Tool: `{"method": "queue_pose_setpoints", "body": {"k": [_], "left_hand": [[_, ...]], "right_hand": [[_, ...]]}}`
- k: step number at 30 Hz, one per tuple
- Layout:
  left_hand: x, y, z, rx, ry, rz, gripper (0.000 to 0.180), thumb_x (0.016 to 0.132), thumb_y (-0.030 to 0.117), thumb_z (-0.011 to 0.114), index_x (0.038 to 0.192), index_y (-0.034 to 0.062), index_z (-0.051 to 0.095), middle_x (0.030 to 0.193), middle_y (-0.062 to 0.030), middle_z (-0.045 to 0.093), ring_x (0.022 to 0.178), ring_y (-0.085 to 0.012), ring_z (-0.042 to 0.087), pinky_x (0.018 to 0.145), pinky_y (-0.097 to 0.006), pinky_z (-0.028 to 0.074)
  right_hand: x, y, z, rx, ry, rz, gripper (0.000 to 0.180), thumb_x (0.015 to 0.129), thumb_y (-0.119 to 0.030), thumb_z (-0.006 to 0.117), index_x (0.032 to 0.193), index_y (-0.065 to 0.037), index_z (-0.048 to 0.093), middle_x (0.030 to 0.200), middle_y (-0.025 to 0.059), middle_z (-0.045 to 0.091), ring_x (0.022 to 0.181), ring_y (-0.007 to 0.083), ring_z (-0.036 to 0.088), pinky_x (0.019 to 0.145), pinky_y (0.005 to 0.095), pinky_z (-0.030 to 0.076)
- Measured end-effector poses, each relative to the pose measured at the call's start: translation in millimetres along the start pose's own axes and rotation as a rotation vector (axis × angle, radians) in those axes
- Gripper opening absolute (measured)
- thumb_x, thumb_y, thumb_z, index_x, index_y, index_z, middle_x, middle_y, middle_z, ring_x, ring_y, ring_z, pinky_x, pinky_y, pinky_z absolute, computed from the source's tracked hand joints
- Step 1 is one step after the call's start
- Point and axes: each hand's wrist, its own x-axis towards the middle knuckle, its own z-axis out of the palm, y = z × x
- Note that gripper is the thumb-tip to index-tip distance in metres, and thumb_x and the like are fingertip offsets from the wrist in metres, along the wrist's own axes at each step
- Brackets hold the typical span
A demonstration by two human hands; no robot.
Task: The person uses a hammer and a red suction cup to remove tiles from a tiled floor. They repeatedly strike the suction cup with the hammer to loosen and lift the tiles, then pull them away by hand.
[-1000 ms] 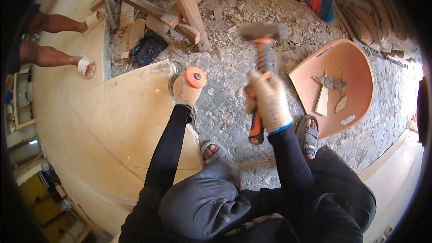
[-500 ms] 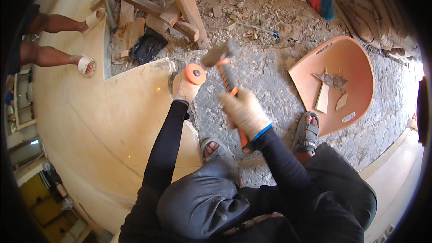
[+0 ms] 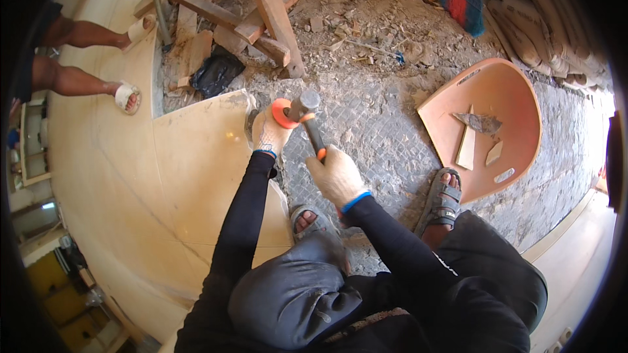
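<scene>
My gloved left hand (image 3: pixel 267 136) is closed around a chisel (image 3: pixel 281 112) with a round orange guard; its blade is hidden beneath the hand. In my gloved right hand (image 3: pixel 339 178) is a hammer (image 3: pixel 314 132) with a black and orange handle, its grey head at the chisel's top. Whether the two touch I cannot quite make out. Both hands are over the broken edge of the cream tile floor (image 3: pixel 196 150), where it borders rough grey mortar (image 3: pixel 366 117) marked with a grid.
An orange plastic scoop (image 3: pixel 523 104) holding tile shards stands beside my right sandal (image 3: pixel 441 199). Wooden beams (image 3: pixel 271 13), a black plastic bag (image 3: pixel 217 70) and rubble (image 3: pixel 360 19) lie ahead. Stacked sacks (image 3: pixel 523 26) line the far right. Another person's legs (image 3: pixel 78 85) are at far left.
My right hand has swung the hammer down and left, bringing its head from above and beside the chisel to its top. My left hand keeps its hold on the chisel.
</scene>
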Motion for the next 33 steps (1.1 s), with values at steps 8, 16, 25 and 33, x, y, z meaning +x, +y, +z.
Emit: {"method": "queue_pose_setpoints", "body": {"k": [8,16,25,33], "left_hand": [[-7.1,-15.7,7.2,0.199,0.1,0.017,0.035,0.093,0.041,0.078,0.116,0.0142,0.075,0.107,-0.012,0.079,0.101,-0.0375,0.074,0.085,-0.048,0.059],[-7.0,-26.5,14.8,0.016,0.123,0.07,0.031,0.092,0.033,0.08,0.112,0.0107,0.074,0.103,-0.0127,0.078,0.098,-0.0367,0.074,0.084,-0.047,0.058],[-7.1,-32.3,25.0,-0.032,0.176,0.034,0.034,0.091,0.031,0.082,0.114,0.0072,0.072,0.107,-0.013,0.077,0.104,-0.0335,0.074,0.089,-0.046,0.058],[-7.8,-11.4,2.4,0.146,0.039,0.055,0.03,0.091,0.029,0.08,0.114,0.0111,0.074,0.107,-0.0147,0.078,0.099,-0.0385,0.073,0.084,-0.047,0.058]], "right_hand": [[-30.8,-47.8,-61.0,0.322,0.201,-0.18,0.032,0.105,-0.034,0.07,0.102,-0.005,0.057,0.074,0.002,0.059,0.049,0.0099,0.054,0.043,0.0296,0.049],[2.0,-15.4,-9.7,0.39,0.213,-0.135,0.029,0.104,-0.03,0.068,0.102,-0.003,0.059,0.07,0.0029,0.058,0.05,0.0137,0.055,0.045,0.033,0.05],[-12.0,-31.7,-73.9,0.42,0.189,-0.163,0.029,0.106,-0.034,0.07,0.098,-0.012,0.052,0.069,-0.0023,0.053,0.048,0.008,0.049,0.042,0.0308,0.046],[-1.7,-25.5,-15.1,0.579,0.369,-0.192,0.03,0.106,-0.033,0.068,0.093,-0.011,0.054,0.066,-0.0009,0.053,0.05,0.0098,0.051,0.043,0.0309,0.045]]}}
